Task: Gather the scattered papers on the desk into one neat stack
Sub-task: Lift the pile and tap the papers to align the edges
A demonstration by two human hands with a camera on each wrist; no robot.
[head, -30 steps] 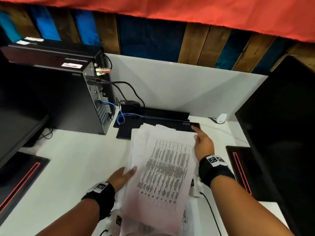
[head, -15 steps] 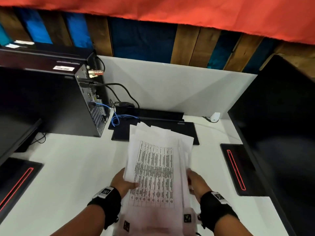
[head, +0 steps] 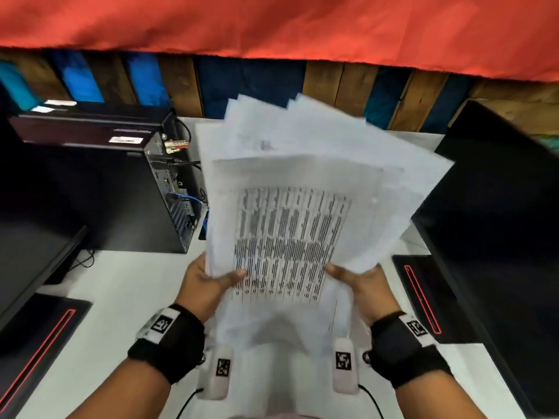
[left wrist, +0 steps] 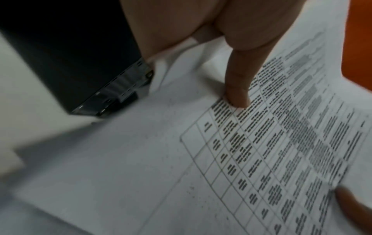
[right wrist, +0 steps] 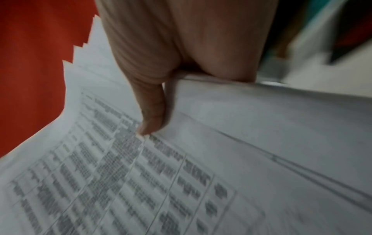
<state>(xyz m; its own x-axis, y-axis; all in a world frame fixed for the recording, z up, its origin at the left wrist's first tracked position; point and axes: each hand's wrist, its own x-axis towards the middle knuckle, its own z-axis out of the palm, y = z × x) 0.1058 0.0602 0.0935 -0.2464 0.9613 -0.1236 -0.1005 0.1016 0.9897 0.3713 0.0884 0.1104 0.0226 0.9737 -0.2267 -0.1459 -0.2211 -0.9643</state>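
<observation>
A loose bundle of white papers (head: 290, 225) is held tilted up off the desk; the top sheet bears a printed table, and the far corners fan out unevenly. My left hand (head: 208, 279) grips the bundle's lower left edge, thumb on top of the printed sheet (left wrist: 261, 143). My right hand (head: 360, 282) grips the lower right edge, its thumb pressing the sheets (right wrist: 181, 159) and the fingers hidden underneath. In the wrist views only each thumb and palm show.
A black computer tower (head: 115, 195) with cables stands at the left of the white desk (head: 106, 297). Black monitors stand at the far left (head: 27, 252) and right (head: 499, 237), each base with a red stripe. A white partition runs behind.
The papers lay flat on the desk a second ago; both hands slid to the near edge, took hold, and have lifted the bundle up toward the camera.
</observation>
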